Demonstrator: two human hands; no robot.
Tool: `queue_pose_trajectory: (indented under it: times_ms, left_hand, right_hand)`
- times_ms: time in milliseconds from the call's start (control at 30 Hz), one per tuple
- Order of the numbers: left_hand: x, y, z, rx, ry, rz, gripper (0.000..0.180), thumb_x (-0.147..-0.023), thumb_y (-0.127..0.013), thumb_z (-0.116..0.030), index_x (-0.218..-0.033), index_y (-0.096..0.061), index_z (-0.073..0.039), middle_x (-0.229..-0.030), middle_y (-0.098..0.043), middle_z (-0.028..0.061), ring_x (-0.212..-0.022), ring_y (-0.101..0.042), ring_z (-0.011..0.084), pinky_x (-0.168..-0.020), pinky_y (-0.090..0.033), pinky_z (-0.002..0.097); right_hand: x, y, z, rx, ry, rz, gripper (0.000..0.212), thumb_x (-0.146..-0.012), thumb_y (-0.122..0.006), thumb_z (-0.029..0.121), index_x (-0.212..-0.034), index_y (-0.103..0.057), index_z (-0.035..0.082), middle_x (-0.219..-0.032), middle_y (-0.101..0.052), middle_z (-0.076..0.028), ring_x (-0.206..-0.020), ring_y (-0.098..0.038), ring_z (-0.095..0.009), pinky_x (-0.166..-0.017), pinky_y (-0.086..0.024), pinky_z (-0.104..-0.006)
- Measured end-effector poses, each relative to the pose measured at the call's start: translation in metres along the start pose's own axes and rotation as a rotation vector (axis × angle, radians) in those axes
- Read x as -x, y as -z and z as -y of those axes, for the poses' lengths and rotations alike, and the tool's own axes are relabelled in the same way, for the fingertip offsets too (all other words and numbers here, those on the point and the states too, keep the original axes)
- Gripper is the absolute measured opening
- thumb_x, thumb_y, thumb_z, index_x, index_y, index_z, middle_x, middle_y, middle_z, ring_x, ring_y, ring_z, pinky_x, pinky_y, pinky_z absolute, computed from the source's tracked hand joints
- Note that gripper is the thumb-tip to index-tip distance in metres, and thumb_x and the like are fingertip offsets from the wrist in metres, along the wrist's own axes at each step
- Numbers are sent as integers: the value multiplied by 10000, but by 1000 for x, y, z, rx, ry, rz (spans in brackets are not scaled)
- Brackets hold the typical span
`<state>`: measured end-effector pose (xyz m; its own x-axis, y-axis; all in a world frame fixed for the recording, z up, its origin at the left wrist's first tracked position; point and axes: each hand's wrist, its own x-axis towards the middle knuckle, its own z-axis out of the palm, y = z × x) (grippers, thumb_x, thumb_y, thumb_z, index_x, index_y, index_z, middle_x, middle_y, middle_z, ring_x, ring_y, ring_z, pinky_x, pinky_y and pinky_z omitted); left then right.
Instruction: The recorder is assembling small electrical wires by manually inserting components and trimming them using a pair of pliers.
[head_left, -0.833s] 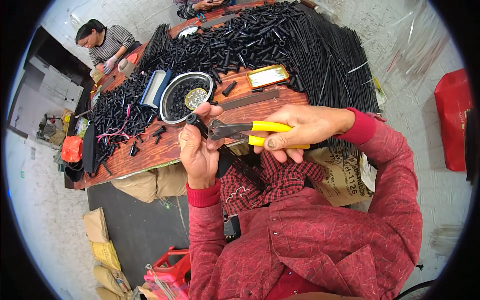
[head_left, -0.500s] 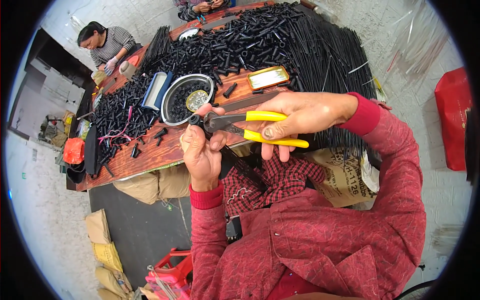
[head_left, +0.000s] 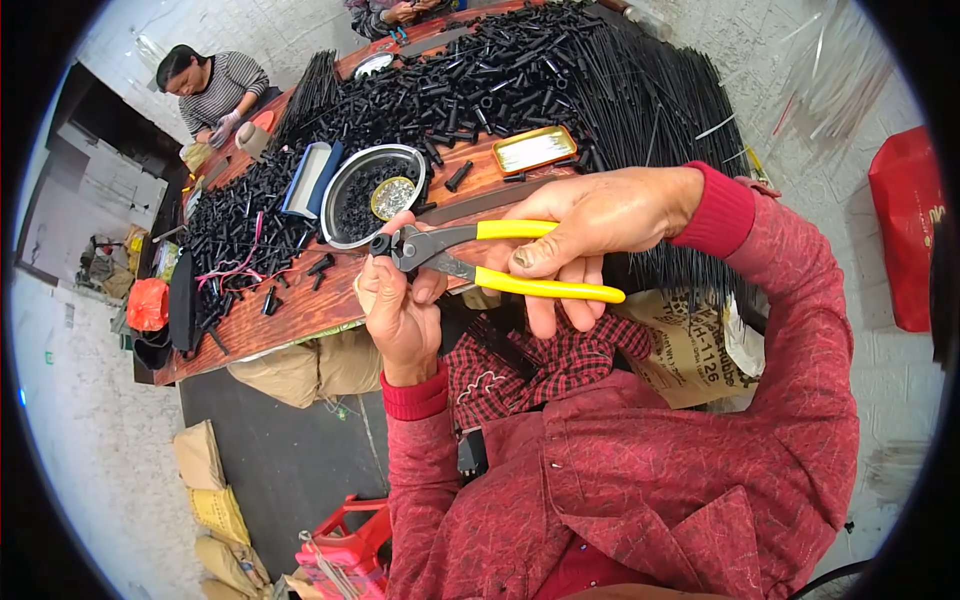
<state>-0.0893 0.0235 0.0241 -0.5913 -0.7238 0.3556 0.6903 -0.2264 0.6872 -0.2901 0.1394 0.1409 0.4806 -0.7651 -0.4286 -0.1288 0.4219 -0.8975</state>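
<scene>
My left hand (head_left: 405,325) pinches a small black tubular part (head_left: 381,244) between thumb and fingers, its end ring facing up. My right hand (head_left: 615,225) grips cutting pliers with yellow handles (head_left: 515,281), the thumb lying between the two spread handles and the fingers below. The dark jaws of the pliers sit right against the black part by my left fingertips. Whether the blades bite into it I cannot tell. Below my hands, a bundle of thin black strips (head_left: 503,345) lies over a red checked cloth (head_left: 560,365).
A steel bowl (head_left: 333,208) of small black pieces holds a round tin (head_left: 393,198) of metal bits. Beyond lies a heap of black tubes (head_left: 450,95), long black strips (head_left: 650,120) and a yellow-rimmed tin (head_left: 535,150). A co-worker (head_left: 225,90) sits at the far left.
The pliers have shifted slightly left, and their handles stand a little wider apart. My right hand has moved left with them; my left hand stays almost in place.
</scene>
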Motion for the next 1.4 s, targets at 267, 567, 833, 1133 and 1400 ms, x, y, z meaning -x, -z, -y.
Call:
queue_pose_trajectory:
  times_ms: [267,567,833,1133,1400]
  left_hand:
    - [2,-3,-1,20,-24,24,516,-947,-580,-315,-1291,-465,51,-1100,-608,176,-572,-406,34,-508,-316,182]
    - [4,5,-1,-1,-44,-11,468,-947,-577,-297,-1257,-498,45,-1118,-616,191,-582,-423,32,-518,-338,177]
    - [3,10,-3,0,-70,-50,433,-943,-579,-283,-1229,-515,35,-1117,-622,168,-582,-432,26,-500,-338,148]
    - [-1,24,7,100,-88,46,405,-971,-521,-294,-1222,-518,24,-1130,-604,156,-693,-502,111,-573,-430,218]
    - [-7,29,10,361,23,167,423,-953,-562,-283,-1178,-538,75,-1135,-605,221,-1014,-603,215,-938,-465,292]
  right_hand:
    - [-7,-8,-18,28,93,-48,447,-986,-474,414,-1167,-523,8,-747,-616,-86,-554,-603,-133,-503,-498,-243]
    - [-37,-10,-57,-13,322,-73,386,-998,-464,383,-1128,-496,21,-723,-595,-50,-508,-570,-101,-452,-458,-221]
    - [-56,-20,-70,-108,395,-23,412,-993,-468,410,-1129,-496,21,-716,-577,-48,-497,-555,-100,-456,-456,-216]
    - [-62,-88,-73,-1072,382,259,290,-1021,-411,333,-1163,-464,86,-666,-442,1,-457,-407,-62,-422,-384,-240]
    - [-97,-108,-100,-1259,640,600,313,-1036,-317,392,-1163,-451,140,-628,-404,37,-396,-360,-53,-421,-344,-244]
